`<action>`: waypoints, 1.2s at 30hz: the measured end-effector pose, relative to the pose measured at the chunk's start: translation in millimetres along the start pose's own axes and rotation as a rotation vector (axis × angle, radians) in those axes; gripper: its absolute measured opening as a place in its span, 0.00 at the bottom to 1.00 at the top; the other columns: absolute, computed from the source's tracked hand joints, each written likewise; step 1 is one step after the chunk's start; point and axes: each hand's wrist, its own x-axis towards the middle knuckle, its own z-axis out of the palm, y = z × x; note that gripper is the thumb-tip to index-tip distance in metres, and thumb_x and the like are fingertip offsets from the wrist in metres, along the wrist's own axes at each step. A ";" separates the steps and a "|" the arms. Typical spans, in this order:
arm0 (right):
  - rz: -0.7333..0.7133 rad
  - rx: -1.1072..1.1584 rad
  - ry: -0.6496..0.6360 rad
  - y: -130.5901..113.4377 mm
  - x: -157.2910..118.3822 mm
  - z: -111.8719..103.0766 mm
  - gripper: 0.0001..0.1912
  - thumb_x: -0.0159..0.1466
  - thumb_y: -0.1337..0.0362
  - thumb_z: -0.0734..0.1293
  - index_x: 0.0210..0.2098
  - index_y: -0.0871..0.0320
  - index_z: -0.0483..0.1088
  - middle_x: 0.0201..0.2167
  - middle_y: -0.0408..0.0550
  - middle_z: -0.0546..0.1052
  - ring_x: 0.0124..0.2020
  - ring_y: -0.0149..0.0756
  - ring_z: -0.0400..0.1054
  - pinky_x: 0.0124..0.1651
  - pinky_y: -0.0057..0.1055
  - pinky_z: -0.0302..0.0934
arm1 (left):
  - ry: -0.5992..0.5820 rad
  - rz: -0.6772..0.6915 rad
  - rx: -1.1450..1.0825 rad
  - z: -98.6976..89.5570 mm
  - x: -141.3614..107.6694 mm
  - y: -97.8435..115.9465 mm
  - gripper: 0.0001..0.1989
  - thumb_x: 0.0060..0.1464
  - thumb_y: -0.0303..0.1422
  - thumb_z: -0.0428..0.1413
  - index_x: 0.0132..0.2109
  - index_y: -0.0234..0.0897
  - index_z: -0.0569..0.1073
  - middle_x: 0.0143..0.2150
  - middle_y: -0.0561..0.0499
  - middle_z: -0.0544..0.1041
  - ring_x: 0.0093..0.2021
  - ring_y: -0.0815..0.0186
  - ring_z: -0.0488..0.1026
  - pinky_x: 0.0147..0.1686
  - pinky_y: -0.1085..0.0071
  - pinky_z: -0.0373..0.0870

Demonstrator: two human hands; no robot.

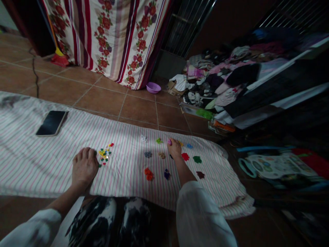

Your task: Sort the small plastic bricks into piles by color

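My left hand [84,165] lies palm down on the striped cloth [123,137], its fingers side by side. Right beside it is a loose heap of small mixed-colour pieces [104,154], mostly yellow, green, red and white. My right hand [175,149] reaches to a small pink pile [169,141], fingers drawn together at its edge; whatever they hold is hidden. Around that hand lie single-colour piles: white [144,138], lime green [159,140], grey [148,154], tan [161,155], orange [148,174], dark blue [167,174], red [185,156], green [197,159], light blue [189,145] and brown [200,175].
A phone [52,122] lies on the cloth at the left. Beyond, on the tiled floor [102,92], are a purple basin [153,87] and a broom [60,58] by a floral curtain [108,37]. Heaped clothes [221,75] fill the right side.
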 end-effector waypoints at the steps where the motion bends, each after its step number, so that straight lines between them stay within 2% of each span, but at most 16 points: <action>1: -0.002 0.001 0.002 0.1 0.4 0.1 0.22 0.63 0.70 0.64 0.54 0.56 0.77 0.47 0.54 0.79 0.50 0.42 0.69 0.54 0.34 0.61 | 0.006 0.002 0.002 1.1 -0.2 -0.5 0.15 0.64 0.32 0.43 0.51 0.34 0.71 0.57 0.37 0.72 0.60 0.48 0.66 0.53 0.54 0.62; 5: 0.001 0.004 0.001 1.2 3.8 1.1 0.23 0.62 0.69 0.65 0.55 0.57 0.76 0.48 0.55 0.78 0.50 0.43 0.69 0.55 0.34 0.61 | 0.019 0.015 0.017 4.6 -0.9 -2.0 0.15 0.64 0.32 0.43 0.52 0.34 0.70 0.58 0.37 0.72 0.60 0.49 0.65 0.53 0.55 0.61; 14: -0.033 0.018 0.004 5.6 6.7 5.6 0.17 0.64 0.71 0.62 0.46 0.60 0.80 0.45 0.56 0.80 0.47 0.41 0.71 0.53 0.33 0.62 | 0.021 0.011 0.021 3.7 -0.1 -1.5 0.15 0.65 0.32 0.42 0.51 0.34 0.70 0.57 0.37 0.72 0.58 0.50 0.66 0.53 0.55 0.62; 22: -0.026 0.016 0.001 5.4 5.9 4.6 0.19 0.64 0.69 0.63 0.51 0.59 0.79 0.46 0.55 0.79 0.48 0.41 0.71 0.54 0.32 0.62 | 0.021 0.016 0.023 6.0 -0.2 -2.6 0.15 0.65 0.32 0.43 0.51 0.33 0.70 0.57 0.38 0.72 0.59 0.49 0.66 0.53 0.55 0.62; 30: -0.039 0.041 0.139 0.8 4.4 -1.2 0.17 0.64 0.66 0.63 0.49 0.59 0.79 0.46 0.57 0.78 0.48 0.44 0.68 0.55 0.39 0.61 | 0.025 0.033 0.042 5.4 0.0 -3.0 0.15 0.66 0.32 0.42 0.51 0.33 0.70 0.56 0.38 0.72 0.57 0.50 0.67 0.52 0.56 0.62; 36: -0.135 0.176 0.251 -27.0 0.8 -5.1 0.16 0.65 0.65 0.62 0.47 0.58 0.78 0.45 0.56 0.76 0.48 0.43 0.68 0.56 0.39 0.63 | 0.038 0.028 0.033 6.4 0.0 -3.3 0.15 0.65 0.32 0.43 0.50 0.33 0.71 0.56 0.38 0.72 0.58 0.49 0.67 0.52 0.56 0.63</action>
